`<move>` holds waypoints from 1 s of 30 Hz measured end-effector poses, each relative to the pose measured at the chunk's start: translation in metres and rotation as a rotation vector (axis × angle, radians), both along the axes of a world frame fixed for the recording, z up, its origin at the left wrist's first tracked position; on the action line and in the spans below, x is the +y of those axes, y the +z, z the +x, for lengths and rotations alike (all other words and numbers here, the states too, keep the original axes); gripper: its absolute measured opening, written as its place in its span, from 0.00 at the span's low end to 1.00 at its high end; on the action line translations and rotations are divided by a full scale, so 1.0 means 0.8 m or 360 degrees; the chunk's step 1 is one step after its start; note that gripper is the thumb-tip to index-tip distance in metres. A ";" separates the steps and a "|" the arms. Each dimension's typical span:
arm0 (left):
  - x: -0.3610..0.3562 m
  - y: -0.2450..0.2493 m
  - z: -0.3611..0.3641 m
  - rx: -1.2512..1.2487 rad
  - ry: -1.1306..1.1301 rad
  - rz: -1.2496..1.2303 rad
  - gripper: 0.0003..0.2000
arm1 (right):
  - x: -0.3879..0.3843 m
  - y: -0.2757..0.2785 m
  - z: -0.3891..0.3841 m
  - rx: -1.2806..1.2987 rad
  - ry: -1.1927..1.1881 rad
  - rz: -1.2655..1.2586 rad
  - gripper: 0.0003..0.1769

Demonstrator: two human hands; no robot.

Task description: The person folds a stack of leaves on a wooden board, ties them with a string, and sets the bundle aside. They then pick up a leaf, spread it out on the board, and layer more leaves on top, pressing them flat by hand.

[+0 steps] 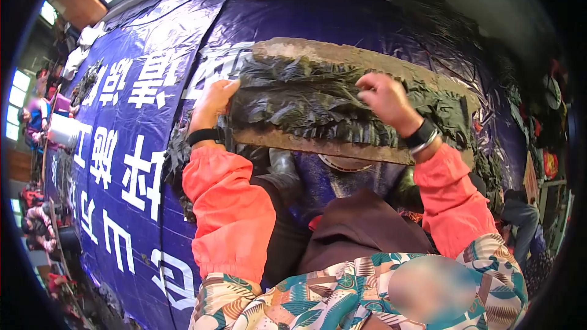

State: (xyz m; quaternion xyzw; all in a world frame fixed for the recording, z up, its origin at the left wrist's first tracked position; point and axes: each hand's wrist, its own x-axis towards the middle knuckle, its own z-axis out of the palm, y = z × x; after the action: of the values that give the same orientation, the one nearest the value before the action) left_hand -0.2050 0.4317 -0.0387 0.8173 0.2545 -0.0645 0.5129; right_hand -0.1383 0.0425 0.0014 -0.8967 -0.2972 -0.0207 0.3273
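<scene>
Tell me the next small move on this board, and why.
Probably the right hand spreads its pinched dark shreds toward the bare strip along the upper edge of the board. The layer looks uneven there, and the left hand rests on the left end.

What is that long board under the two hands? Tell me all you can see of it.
The board is long, flat and pale brown, rough at the edges, wood by its look. It lies slantwise before the person, over a blue tarp. Dark, wet-looking shreds cover nearly all its top, leaving bare strips along both long edges. The left hand rests flat at its left end; the right hand curls its fingers into the shreds right of the middle.
</scene>
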 end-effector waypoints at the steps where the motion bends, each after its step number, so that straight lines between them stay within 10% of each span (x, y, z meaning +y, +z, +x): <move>1: 0.000 0.002 -0.001 0.0037 -0.0144 0.0036 0.17 | 0.018 0.002 -0.019 0.0004 0.0113 0.0019 0.11; 11: 0.024 -0.027 0.000 -0.0238 -0.0158 -0.0257 0.14 | 0.185 -0.022 -0.117 -0.0343 0.0584 0.0149 0.22; 30: 0.022 -0.026 0.009 -0.0033 0.0110 -0.0458 0.15 | 0.295 -0.076 -0.137 -0.0208 0.0098 0.0167 0.10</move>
State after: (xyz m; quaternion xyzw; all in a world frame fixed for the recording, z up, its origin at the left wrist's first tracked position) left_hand -0.1979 0.4497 -0.0597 0.7267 0.2652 -0.0741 0.6294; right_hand -0.2478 0.2785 -0.0594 -0.8655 -0.3440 -0.0847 0.3541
